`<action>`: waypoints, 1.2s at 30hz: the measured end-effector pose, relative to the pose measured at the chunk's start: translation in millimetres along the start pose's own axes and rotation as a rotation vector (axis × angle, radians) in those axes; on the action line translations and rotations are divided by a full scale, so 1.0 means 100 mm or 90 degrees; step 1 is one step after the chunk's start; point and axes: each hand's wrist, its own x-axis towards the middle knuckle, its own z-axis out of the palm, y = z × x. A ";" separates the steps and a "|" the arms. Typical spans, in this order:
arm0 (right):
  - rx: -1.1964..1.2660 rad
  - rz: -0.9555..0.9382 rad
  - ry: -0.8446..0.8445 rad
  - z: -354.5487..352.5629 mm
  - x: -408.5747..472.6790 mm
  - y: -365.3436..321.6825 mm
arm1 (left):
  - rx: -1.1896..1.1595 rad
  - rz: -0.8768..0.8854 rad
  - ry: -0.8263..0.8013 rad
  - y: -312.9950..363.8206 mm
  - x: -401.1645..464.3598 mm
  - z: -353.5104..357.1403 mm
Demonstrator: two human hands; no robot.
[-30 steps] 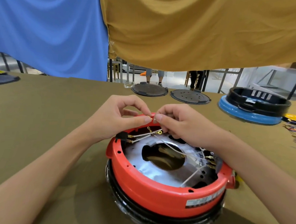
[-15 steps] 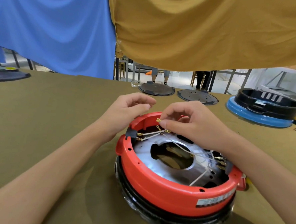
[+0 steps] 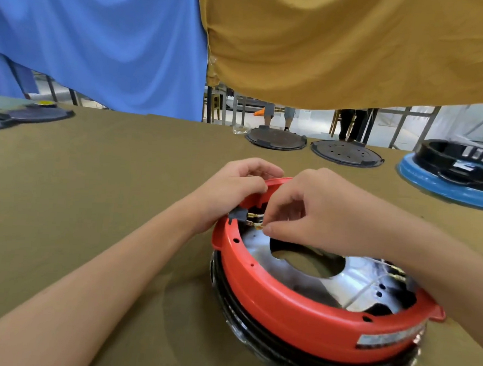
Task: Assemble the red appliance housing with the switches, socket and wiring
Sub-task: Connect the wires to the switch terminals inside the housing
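Fingers (image 3: 267,229) of the right hand (image 3: 312,209) pinch a brass wire terminal (image 3: 258,226) beside the black socket (image 3: 237,216); the left hand (image 3: 234,188) grips the round red plastic housing (image 3: 297,308) rim on the olive counter (image 3: 92,202).

1. The red housing (image 3: 297,319) carries a silver label (image 3: 389,337) low on its near wall; the print on it is too blurred to read.
2. No other text, brand or number is legible anywhere.
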 end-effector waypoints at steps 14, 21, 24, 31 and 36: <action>-0.009 0.009 0.041 0.09 0.00 -0.07 | -0.014 0.007 -0.013 0.00 0.00 0.00; 0.003 0.012 0.028 0.05 -0.03 -0.05 | 0.009 -0.003 -0.006 0.01 -0.01 0.00; 0.006 0.011 0.024 0.06 -0.03 -0.06 | 0.021 -0.008 -0.002 0.02 -0.01 0.00; -0.004 0.013 0.029 0.08 -0.03 -0.05 | 0.023 -0.004 -0.003 0.01 -0.02 0.00; 0.033 0.027 0.025 -0.16 -0.03 0.05 | 0.043 -0.015 -0.056 0.02 0.01 -0.07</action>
